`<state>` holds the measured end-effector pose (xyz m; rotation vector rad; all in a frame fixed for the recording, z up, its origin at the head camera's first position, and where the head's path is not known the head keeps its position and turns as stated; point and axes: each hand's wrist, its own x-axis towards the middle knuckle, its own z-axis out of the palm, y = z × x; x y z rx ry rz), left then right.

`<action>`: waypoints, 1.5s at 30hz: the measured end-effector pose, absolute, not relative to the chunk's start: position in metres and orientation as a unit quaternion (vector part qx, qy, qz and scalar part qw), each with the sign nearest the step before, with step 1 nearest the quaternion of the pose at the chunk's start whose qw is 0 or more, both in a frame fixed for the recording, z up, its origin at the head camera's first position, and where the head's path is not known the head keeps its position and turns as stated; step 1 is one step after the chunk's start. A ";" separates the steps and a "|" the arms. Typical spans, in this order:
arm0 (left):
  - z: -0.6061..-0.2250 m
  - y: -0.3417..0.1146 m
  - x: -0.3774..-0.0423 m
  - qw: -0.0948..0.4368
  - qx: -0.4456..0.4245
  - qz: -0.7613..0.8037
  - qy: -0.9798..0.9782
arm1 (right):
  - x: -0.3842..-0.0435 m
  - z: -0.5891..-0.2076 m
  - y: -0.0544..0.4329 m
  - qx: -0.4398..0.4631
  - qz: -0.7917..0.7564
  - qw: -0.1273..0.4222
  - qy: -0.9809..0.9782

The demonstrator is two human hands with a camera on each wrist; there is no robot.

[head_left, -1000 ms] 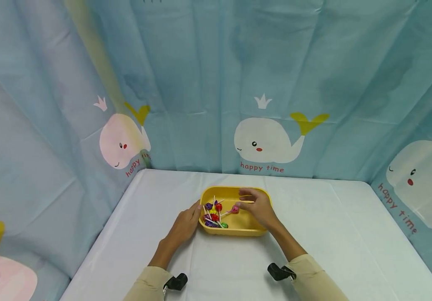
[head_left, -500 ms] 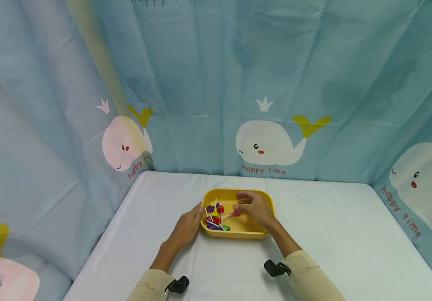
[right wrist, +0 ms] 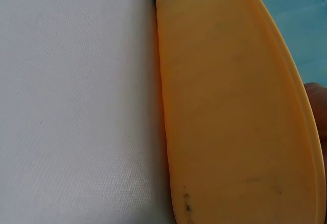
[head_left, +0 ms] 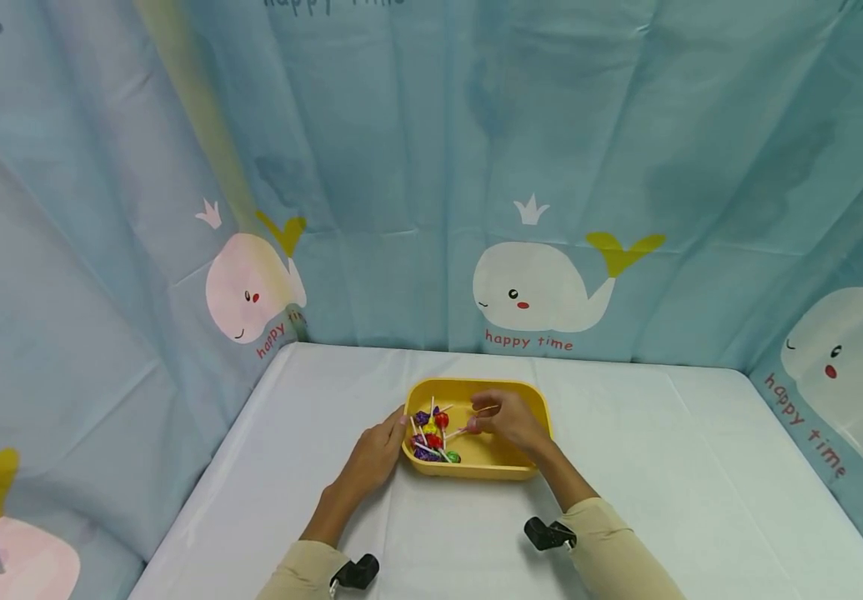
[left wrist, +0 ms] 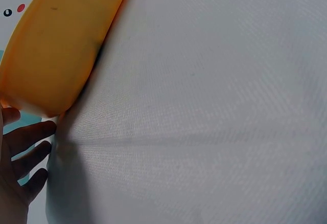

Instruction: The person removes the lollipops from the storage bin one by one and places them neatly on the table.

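A shallow yellow tray (head_left: pixel 506 472) sits on the white table. Several wrapped lollipops (head_left: pixel 431 437) in purple, red, yellow and green lie bunched in its left part. My left hand (head_left: pixel 373 450) rests against the tray's left end with straight fingers; in the left wrist view the fingers (left wrist: pixel 30 137) lie at the tray's outer wall. My right hand (head_left: pixel 512 419) reaches over the right side into the tray, fingers curled, a thin pale stick showing between them. A pink lollipop (head_left: pixel 473 425) is at the thumb tip, its stick pointing left. The right wrist view mostly shows the tray wall (right wrist: pixel 230 106).
A white cloth (head_left: pixel 649 483) covers the table. Blue curtains (head_left: pixel 393 167) printed with whales hang behind and along both sides. Black wrist cameras (head_left: pixel 549 533) are strapped at both sleeves.
My right hand has shifted slightly left and lower, its thumb now overlapping the pink lollipop. The left hand stays at the tray's end. The head view has tilted up a little.
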<state>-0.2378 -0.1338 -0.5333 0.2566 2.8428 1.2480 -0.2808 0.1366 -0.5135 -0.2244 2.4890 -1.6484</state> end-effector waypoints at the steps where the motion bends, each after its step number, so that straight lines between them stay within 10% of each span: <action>1: -0.533 -0.134 -0.237 0.013 0.082 0.401 0.912 | -0.281 -0.514 0.136 -0.075 -0.545 0.075 0.832; 45: -0.534 -0.133 -0.236 0.011 0.079 0.404 0.911 | -0.265 -0.498 0.145 -0.056 -0.492 0.024 0.868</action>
